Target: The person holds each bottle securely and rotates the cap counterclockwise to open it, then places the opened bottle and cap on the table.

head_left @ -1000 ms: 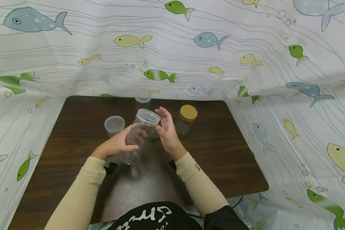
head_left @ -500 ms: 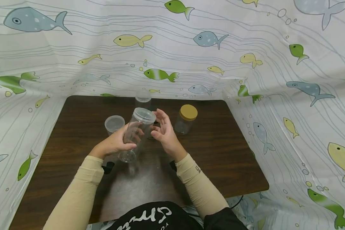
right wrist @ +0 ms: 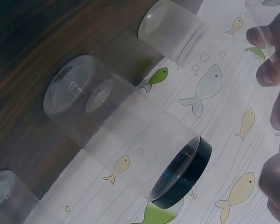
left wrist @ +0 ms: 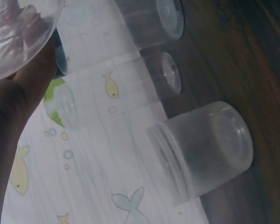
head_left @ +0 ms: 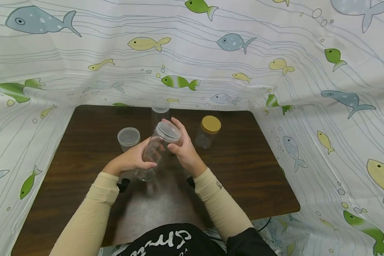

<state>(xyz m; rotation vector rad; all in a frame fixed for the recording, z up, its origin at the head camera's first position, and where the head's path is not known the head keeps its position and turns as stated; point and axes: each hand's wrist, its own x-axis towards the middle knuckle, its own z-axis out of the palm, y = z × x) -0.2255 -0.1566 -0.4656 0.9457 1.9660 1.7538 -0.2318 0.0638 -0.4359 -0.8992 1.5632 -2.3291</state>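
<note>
My left hand (head_left: 131,158) grips a tall clear plastic jar (head_left: 149,156) around its body, thumb on the near side and fingers behind. Held above the table, the jar tilts with its top toward the right. My right hand (head_left: 188,153) holds the clear screw lid (head_left: 168,131) at the jar's top, its thumb on the near rim and its fingers partly hidden behind. In the left wrist view, part of the held jar (left wrist: 23,42) shows at the top left corner beside the hand.
On the brown table (head_left: 243,177) stand a short jar with a frosted lid (head_left: 128,137) at left, a tall clear jar (head_left: 160,113) at the back and a yellow-lidded jar (head_left: 210,126) at right. A dark-lidded jar (right wrist: 121,126) stands behind my hands. A fish-print sheet (head_left: 192,60) surrounds the table.
The held jar swung slightly left, then back right. My right hand, its fingers loose beside the lid earlier, now closes around it.
</note>
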